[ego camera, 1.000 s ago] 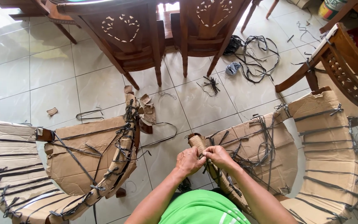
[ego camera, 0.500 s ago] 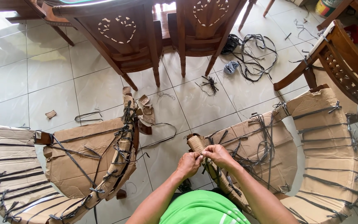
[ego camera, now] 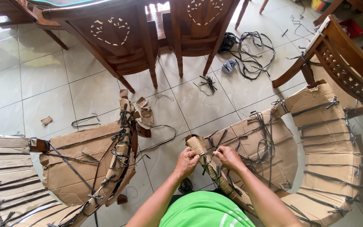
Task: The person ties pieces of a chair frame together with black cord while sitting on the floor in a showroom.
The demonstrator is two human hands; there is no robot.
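Just below me stands a cardboard-wrapped piece of furniture [ego camera: 311,138], bound all over with black plastic straps. Its near edge is a narrow cardboard-covered bar [ego camera: 198,145]. My left hand [ego camera: 186,161] grips that bar from the left side. On the right side, my right hand [ego camera: 228,157] pinches a knotted black strap [ego camera: 209,160] that crosses the bar. Both hands sit close together, almost touching. My green shirt [ego camera: 206,213] fills the bottom of the view.
A second cardboard-wrapped, strapped piece [ego camera: 85,168] lies at left. Carved wooden chairs [ego camera: 118,38] stand at the back, another wooden chair [ego camera: 349,63] at right. Loose black straps [ego camera: 251,50] and cardboard scraps [ego camera: 46,120] litter the tiled floor.
My hands stay on the bar, with only small shifts of the fingers at the strap. The view has tilted slightly.
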